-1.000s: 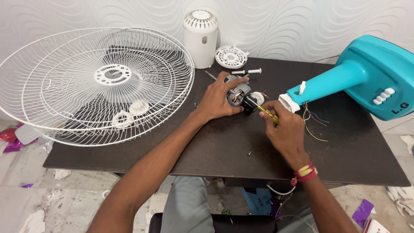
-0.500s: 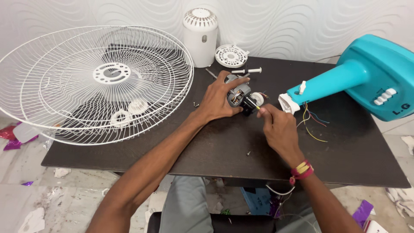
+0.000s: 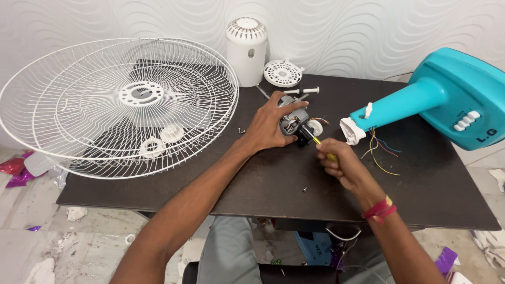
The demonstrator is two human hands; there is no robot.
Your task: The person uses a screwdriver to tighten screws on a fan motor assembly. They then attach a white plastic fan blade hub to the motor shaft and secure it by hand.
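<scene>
Head view showed the fan stripped: left hand (image 3: 268, 126) clasped the motor (image 3: 292, 122), right hand (image 3: 336, 163) pinched a screwdriver (image 3: 317, 143), grilles (image 3: 118, 102) off.

We see an evenly lit, bright scene, the light soft and coming from above. The wire fan guards (image 3: 121, 105) cast a faint lattice of shadow on the dark table (image 3: 421, 200), whose top shows a dull sheen (no harsh glare). Focus is sharp throughout; edges bow slightly from wide-angle distortion.
</scene>
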